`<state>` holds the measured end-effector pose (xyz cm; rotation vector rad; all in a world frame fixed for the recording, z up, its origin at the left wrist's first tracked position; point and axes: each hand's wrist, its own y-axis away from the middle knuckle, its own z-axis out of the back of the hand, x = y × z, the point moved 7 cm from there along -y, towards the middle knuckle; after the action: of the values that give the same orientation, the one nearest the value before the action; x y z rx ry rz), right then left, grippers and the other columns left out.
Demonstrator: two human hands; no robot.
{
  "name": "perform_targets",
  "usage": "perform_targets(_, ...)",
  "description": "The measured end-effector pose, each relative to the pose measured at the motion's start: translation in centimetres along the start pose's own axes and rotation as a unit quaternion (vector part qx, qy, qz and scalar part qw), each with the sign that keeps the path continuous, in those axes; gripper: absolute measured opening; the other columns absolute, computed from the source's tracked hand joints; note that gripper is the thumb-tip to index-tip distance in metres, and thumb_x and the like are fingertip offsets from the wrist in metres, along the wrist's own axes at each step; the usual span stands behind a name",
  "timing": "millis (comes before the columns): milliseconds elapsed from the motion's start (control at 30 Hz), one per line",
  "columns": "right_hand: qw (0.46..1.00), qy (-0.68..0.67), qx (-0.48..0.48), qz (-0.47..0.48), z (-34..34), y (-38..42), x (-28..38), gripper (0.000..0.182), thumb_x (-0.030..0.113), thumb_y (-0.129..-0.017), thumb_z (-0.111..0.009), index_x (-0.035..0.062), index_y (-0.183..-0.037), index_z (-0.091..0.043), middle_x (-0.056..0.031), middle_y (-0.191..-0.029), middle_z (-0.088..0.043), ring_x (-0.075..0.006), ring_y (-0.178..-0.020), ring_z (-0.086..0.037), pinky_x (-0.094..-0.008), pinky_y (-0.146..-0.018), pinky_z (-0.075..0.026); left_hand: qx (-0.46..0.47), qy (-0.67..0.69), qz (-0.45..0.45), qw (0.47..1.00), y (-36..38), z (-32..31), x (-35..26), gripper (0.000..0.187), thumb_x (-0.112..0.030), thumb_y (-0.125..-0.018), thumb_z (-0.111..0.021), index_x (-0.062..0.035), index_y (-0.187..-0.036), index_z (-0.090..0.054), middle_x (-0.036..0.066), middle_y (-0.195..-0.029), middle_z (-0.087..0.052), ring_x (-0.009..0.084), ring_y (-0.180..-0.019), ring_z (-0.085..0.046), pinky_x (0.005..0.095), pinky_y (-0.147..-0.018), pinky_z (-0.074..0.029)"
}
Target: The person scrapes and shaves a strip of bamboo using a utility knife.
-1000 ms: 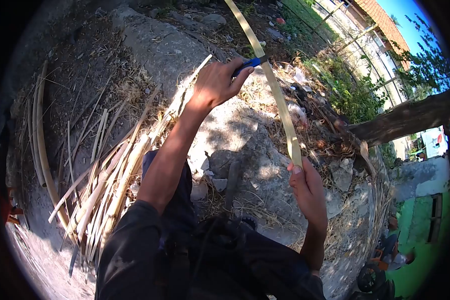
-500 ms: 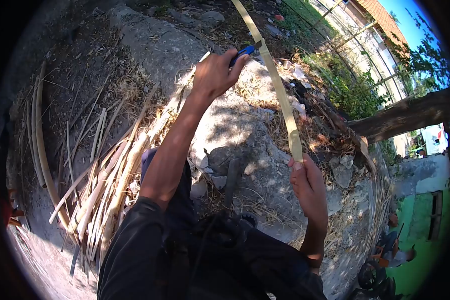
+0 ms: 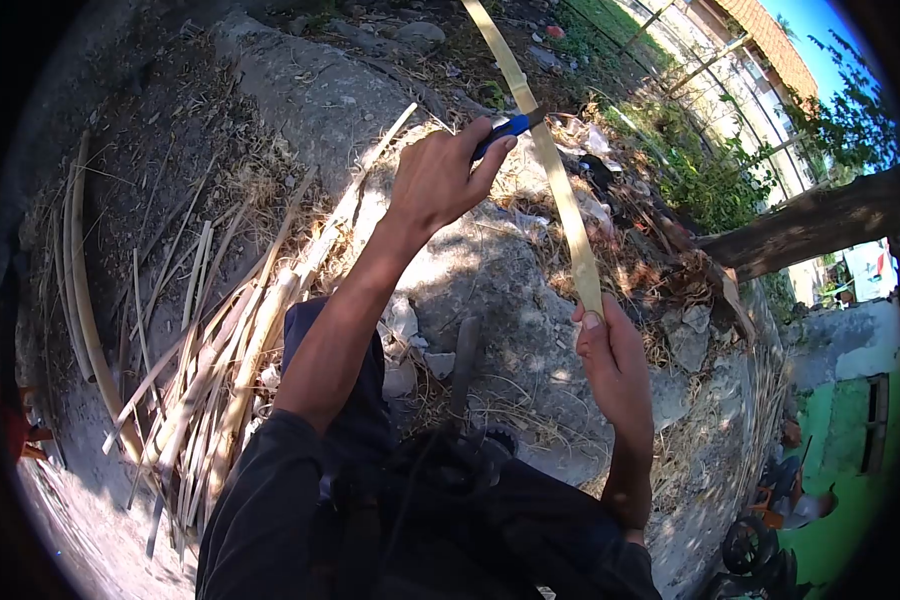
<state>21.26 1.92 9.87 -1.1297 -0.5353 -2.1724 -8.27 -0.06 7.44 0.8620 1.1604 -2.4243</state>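
Left hand (image 3: 440, 180) closed round a blue-handled knife (image 3: 505, 127), blade end touching the edge of a long pale bamboo strip (image 3: 560, 200). Right hand (image 3: 610, 355) closed on the strip's near end, thumb on top, pinching it just where it stops. Strip runs from that hand up and away, out of the top of the view, bowed slightly along its length.

Handling, as judged: strip looks thin, flat and light; the bow suggests it is springy rather than rigid, likely to flex or whip if held only at one end. Edges probably sharp and splintery, so a grip on the flat faces seems safer than on the edges. A hold near the end, as now, with the knife bearing well further up, gives tension along the piece. The smooth skin side may be slippery.

Around: bundle of split bamboo (image 3: 220, 370) lying on the ground to the left, more loose slivers beside it, one long curved piece (image 3: 80, 300) well apart at far left. Rough rock (image 3: 490, 280) under the work, dry shavings scattered on it. Dark sleeve and clothing fill the bottom of the view
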Motion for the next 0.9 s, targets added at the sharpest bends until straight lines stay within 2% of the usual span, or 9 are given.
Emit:
perform_targets(67,1.000,0.012,0.004,0.011,-0.4,0.6,0.0,0.019,0.014,-0.116,-0.046,0.0011,-0.116,-0.061,-0.0007,-0.071,-0.047,-0.0079,-0.064,-0.041,-0.0283,-0.060,-0.036,-0.006,0.018,0.032,0.999,-1.1,0.6,1.3,0.043,-0.047,-0.111,-0.058,-0.0077,-0.101,-0.072,0.009,-0.053,-0.055,0.0283,-0.046,-0.056,0.0459,-0.051,-0.039)
perform_targets(233,1.000,0.010,0.012,0.021,-0.4,0.3,0.2,0.020,0.015,-0.116,-0.047,0.0008,-0.115,-0.061,-0.0010,-0.072,-0.049,-0.0077,-0.065,-0.043,-0.0280,-0.061,-0.038,-0.009,0.024,-0.006,1.000,-0.5,0.7,0.2,0.042,-0.044,-0.111,-0.059,-0.0073,-0.097,-0.071,0.008,-0.054,-0.054,0.0255,-0.046,-0.053,0.0459,-0.051,-0.039)
perform_targets(367,1.000,-0.014,0.016,0.000,-0.3,1.0,0.1,0.021,0.016,-0.117,-0.046,0.0013,-0.116,-0.061,0.0009,-0.072,-0.049,-0.0069,-0.065,-0.042,-0.0276,-0.061,-0.037,0.005,-0.012,0.010,1.000,-1.8,0.7,2.5,0.043,-0.047,-0.112,-0.057,-0.0084,-0.097,-0.068,0.009,-0.056,-0.057,0.0295,-0.047,-0.056,0.0465,-0.052,-0.043)
perform_targets(467,0.999,-0.014,0.037,-0.006,-0.1,0.5,0.3,0.021,0.016,-0.117,-0.045,0.0024,-0.117,-0.061,0.0025,-0.073,-0.048,-0.0054,-0.065,-0.041,-0.0263,-0.060,-0.035,-0.023,-0.032,-0.011,0.999,-2.0,1.2,3.2,0.047,-0.050,-0.112,-0.054,-0.0078,-0.096,-0.067,0.010,-0.058,-0.058,0.0311,-0.048,-0.055,0.0473,-0.052,-0.042)
perform_targets(533,0.998,-0.029,0.041,-0.023,-0.4,0.3,-0.1,0.021,0.016,-0.117,-0.045,0.0032,-0.117,-0.061,0.0036,-0.074,-0.047,-0.0044,-0.065,-0.040,-0.0254,-0.060,-0.034,0.077,0.030,0.037,0.996,-0.4,0.5,0.8,0.048,-0.051,-0.112,-0.054,-0.0072,-0.098,-0.068,0.012,-0.059,-0.059,0.0344,-0.050,-0.058,0.0484,-0.054,-0.043)
perform_targets(700,0.985,-0.157,0.024,-0.061,0.5,-2.5,-1.2,0.020,0.017,-0.118,-0.045,0.0052,-0.116,-0.061,0.0080,-0.077,-0.043,-0.0014,-0.063,-0.034,-0.0225,-0.055,-0.029,0.176,0.098,-0.040,0.979,2.9,-2.7,-3.8,0.045,-0.048,-0.110,-0.057,-0.0065,-0.104,-0.071,0.015,-0.062,-0.061,0.0351,-0.058,-0.063,0.0477,-0.061,-0.046)
perform_targets(800,0.983,-0.164,0.039,-0.065,0.4,-1.9,-1.4,0.020,0.017,-0.118,-0.045,0.0051,-0.116,-0.061,0.0078,-0.077,-0.043,-0.0013,-0.062,-0.033,-0.0228,-0.055,-0.028,0.124,0.065,0.005,0.990,0.5,-1.8,-0.6,0.046,-0.049,-0.110,-0.058,-0.0060,-0.105,-0.073,0.013,-0.062,-0.061,0.0328,-0.056,-0.062,0.0466,-0.060,-0.046)
perform_targets(833,0.986,-0.146,0.045,-0.063,0.3,-1.4,-1.3,0.020,0.017,-0.118,-0.046,0.0052,-0.116,-0.061,0.0078,-0.077,-0.043,-0.0012,-0.062,-0.032,-0.0229,-0.055,-0.028,0.075,0.068,0.010,0.995,-0.6,-0.4,0.6,0.048,-0.049,-0.111,-0.057,-0.0049,-0.105,-0.075,0.012,-0.060,-0.059,0.0285,-0.053,-0.059,0.0445,-0.058,-0.045)
perform_targets(900,0.990,-0.121,0.047,-0.063,0.1,-0.5,-1.2,0.020,0.018,-0.118,-0.046,0.0052,-0.116,-0.061,0.0079,-0.077,-0.043,-0.0012,-0.062,-0.032,-0.0231,-0.055,-0.027,0.075,0.065,0.043,0.994,-1.4,0.8,2.5,0.049,-0.048,-0.112,-0.056,-0.0036,-0.101,-0.074,0.011,-0.060,-0.056,0.0221,-0.054,-0.055,0.0430,-0.058,-0.043)
